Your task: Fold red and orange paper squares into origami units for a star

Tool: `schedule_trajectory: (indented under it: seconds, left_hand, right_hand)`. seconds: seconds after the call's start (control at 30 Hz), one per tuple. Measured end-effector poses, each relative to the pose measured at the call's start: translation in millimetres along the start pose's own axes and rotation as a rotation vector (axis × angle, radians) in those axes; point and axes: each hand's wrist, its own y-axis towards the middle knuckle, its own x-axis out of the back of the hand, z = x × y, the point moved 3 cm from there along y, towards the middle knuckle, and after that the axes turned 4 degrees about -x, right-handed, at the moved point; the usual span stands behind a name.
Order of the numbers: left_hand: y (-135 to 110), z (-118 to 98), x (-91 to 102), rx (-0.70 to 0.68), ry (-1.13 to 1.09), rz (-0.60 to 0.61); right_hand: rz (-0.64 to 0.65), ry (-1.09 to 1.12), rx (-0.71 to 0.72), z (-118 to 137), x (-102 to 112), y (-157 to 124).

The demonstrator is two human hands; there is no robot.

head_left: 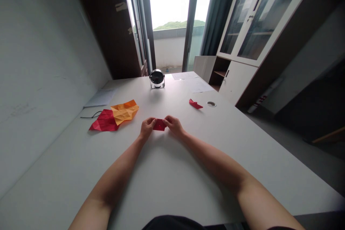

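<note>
Left hand (pixel 147 128) and right hand (pixel 174 125) pinch opposite ends of a small folded red paper piece (pixel 159 125), fingers closed on it, its long axis running left-right just above the white table (pixel 167 172). Crumpled orange sheet (pixel 124 111) overlaps a red sheet (pixel 104 121) to the left.

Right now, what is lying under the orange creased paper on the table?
Under the orange paper, a red creased sheet sticks out at the left, on the white table. Its right corner is covered; anything else beneath is hidden.

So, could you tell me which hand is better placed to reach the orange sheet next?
Likely the left: the left hand is nearer the orange sheet, while the right hand would have to cross the red paper both pinch.
</note>
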Motion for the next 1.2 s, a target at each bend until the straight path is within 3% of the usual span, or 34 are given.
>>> schedule_trajectory:
  seconds: [0.33, 0.57, 0.83, 1.0, 1.2]
  left_hand:
    - [1, 1, 4.2, -0.058, 0.146, -0.030]
    - [3, -5, 7.8, -0.180, 0.306, -0.086]
    - [5, 3, 7.2, -0.100, 0.121, -0.072]
    - [7, 7, 6.6, -0.072, 0.030, -0.060]
    - [4, 6, 0.3, -0.050, 0.007, 0.069]
  right_hand:
    - [-0.032, 0.031, -0.016, -2, 2, 2]
    - [-0.053, -0.020, 0.025, -1, 4, 2]
    - [-0.139, 0.005, 0.021, 3, 6, 1]
    - [-0.105, 0.046, 0.018, 2, 5, 2]
    - [-0.012, 0.015, 0.035, 7, 1, 0]
